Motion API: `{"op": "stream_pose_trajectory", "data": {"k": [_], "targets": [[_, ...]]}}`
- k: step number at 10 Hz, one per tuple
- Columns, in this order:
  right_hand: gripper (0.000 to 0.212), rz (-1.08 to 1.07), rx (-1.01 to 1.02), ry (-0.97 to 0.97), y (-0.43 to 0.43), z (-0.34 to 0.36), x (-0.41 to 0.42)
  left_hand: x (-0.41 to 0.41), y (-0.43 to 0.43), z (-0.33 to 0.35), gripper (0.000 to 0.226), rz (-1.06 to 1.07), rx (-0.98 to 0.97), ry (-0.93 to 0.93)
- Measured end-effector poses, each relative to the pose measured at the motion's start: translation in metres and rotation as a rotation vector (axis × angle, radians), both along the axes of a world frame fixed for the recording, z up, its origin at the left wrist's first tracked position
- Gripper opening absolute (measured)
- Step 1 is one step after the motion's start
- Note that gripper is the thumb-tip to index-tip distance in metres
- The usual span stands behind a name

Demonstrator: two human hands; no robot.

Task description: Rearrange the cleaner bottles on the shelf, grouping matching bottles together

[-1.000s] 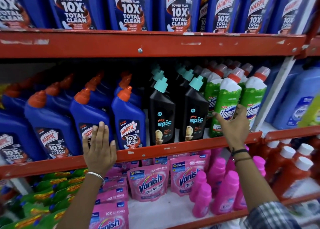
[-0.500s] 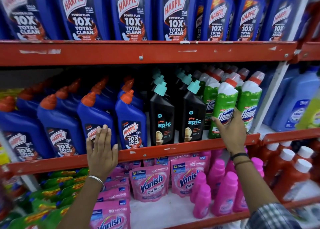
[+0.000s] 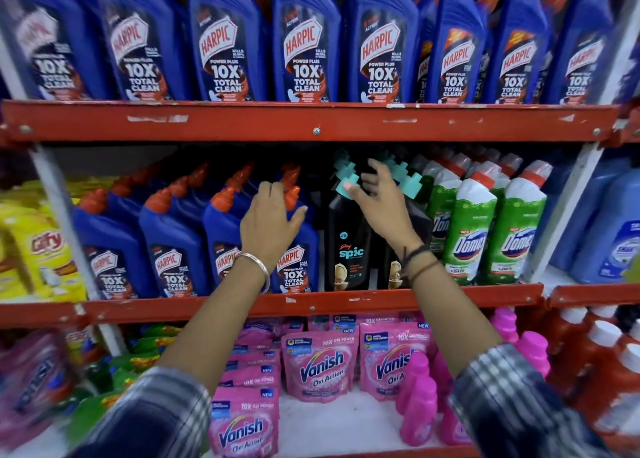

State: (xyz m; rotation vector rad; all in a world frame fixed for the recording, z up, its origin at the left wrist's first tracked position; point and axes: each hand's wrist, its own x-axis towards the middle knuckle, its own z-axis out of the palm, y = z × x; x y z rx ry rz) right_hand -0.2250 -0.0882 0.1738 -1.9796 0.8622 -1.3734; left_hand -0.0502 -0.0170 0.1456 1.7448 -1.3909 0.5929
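- blue Harpic bottles (image 3: 173,249) fill the middle shelf (image 3: 311,301) on the left
- left hand (image 3: 268,225) rests on the rightmost Harpic bottle (image 3: 298,246), fingers loosely spread
- right hand (image 3: 379,197) open, thumb touching the teal cap (image 3: 344,185) of a black Spic bottle (image 3: 349,246)
- green Domex bottles (image 3: 474,235) on the right

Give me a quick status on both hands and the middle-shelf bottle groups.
left hand: open, resting on the front blue Harpic bottle
right hand: open, fingers spread at the teal caps, nothing gripped
blue Harpic bottle: upright, capped, under the left hand
black Spic bottle: upright, capped, at shelf front
green Domex bottles: upright, capped, grouped on the right
middle shelf: full, brands grouped together
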Motion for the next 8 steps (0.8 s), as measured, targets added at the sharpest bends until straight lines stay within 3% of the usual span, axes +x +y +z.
{"op": "stream_pose_trajectory", "data": {"k": [1,2,6,8], "targets": [[0.043,0.044,-0.009,0.132,-0.016,0.004,0.009,0.000,0.001,0.004,0.038,0.021,0.026,0.006],[0.028,0.042,-0.058,0.121,-0.024,0.004,0.009,0.000,0.002,0.010,0.036,0.004,0.060,0.009],[0.039,-0.021,-0.012,0.013,-0.017,-0.002,0.013,0.004,0.007,0.013,0.036,-0.109,0.060,0.102],[0.051,-0.146,-0.089,-0.098,0.010,-0.017,0.008,0.001,0.019,0.015,0.040,-0.086,0.074,-0.004]]}}
